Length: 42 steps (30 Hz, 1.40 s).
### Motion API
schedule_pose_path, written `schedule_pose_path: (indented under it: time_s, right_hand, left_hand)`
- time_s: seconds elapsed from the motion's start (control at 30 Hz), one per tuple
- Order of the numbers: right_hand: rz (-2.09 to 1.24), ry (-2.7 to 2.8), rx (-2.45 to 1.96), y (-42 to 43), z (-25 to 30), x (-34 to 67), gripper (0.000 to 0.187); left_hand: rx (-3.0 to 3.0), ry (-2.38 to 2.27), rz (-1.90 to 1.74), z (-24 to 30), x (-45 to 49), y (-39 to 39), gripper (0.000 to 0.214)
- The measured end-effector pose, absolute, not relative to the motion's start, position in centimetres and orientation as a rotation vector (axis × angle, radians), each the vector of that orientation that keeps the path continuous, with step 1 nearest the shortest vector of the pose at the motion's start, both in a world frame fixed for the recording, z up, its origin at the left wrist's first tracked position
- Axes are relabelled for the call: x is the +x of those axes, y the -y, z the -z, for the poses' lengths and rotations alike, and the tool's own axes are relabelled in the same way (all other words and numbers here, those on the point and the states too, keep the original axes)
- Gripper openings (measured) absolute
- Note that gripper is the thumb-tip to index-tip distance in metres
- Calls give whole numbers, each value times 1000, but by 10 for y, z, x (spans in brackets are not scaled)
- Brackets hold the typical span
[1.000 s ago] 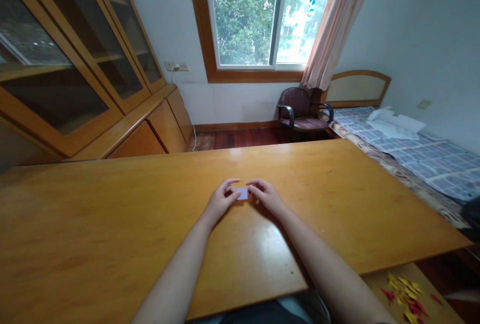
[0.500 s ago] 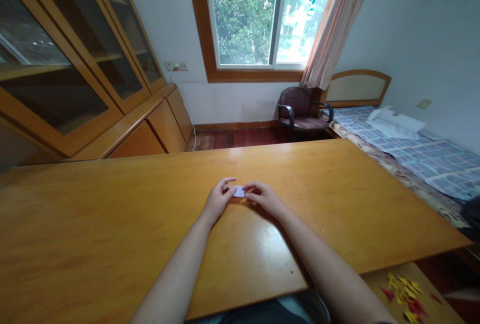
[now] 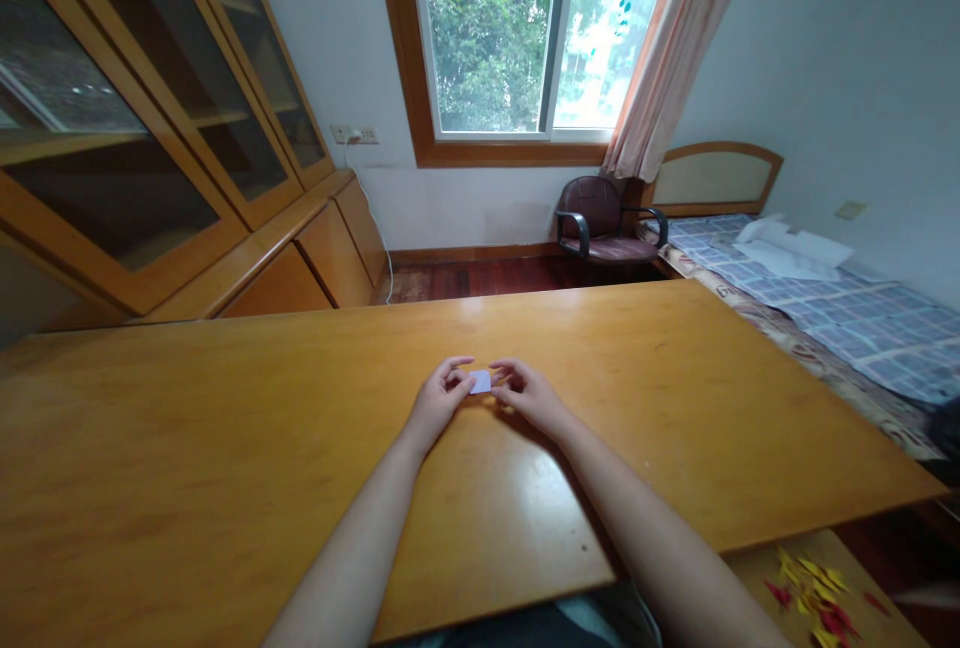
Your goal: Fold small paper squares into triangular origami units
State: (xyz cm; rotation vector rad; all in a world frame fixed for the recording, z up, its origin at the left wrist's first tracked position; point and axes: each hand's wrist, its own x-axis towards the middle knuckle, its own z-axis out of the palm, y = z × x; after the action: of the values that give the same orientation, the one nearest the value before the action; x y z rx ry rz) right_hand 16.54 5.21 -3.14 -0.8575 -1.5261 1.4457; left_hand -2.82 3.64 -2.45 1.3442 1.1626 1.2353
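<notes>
A small, pale lilac square of paper is held just above the table, near its middle. My left hand pinches the paper's left edge between thumb and fingers, with the index finger stretched out above it. At the right edge is my right hand, its thumb and a curled finger closed at the paper's side while the index finger arches above. What lies behind the paper is hidden by it and by the fingers.
The wooden table spans the view. Several yellow and red folded paper pieces lie on a lower surface at bottom right. Beyond the table are an armchair, a bed and a glass-door cabinet.
My right index finger has lifted off the paper's upper right corner, and the right fingertips sit slightly farther right. My left hand keeps its pinch in nearly the same place.
</notes>
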Motion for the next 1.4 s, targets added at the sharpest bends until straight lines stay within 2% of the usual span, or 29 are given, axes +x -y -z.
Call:
schedule_pose_path:
  time_s: [0.2,0.57,0.9,1.07,1.4]
  right_hand:
    - [-1425,1569,-928,-48,26,167,28]
    - [-1353,1544,-972,-53,26,168,30]
    - [-1377,1486,-959,-57,29,171,25]
    - [-1397,1484,-982,-56,28,169,27]
    - [-1120,1657,-1024,-59,30,170,21]
  left_hand:
    - [1386,-1165,-1223,27,-28,-37,44]
    - [1552,-1251,-1160,27,-26,-32,42]
    - [1765,-1262,-1092,17,-27,-28,18]
    - [1808,-1279,-1091,18,-28,-30,18]
    - [1710,-1293,-1126,18,-30,-31,22]
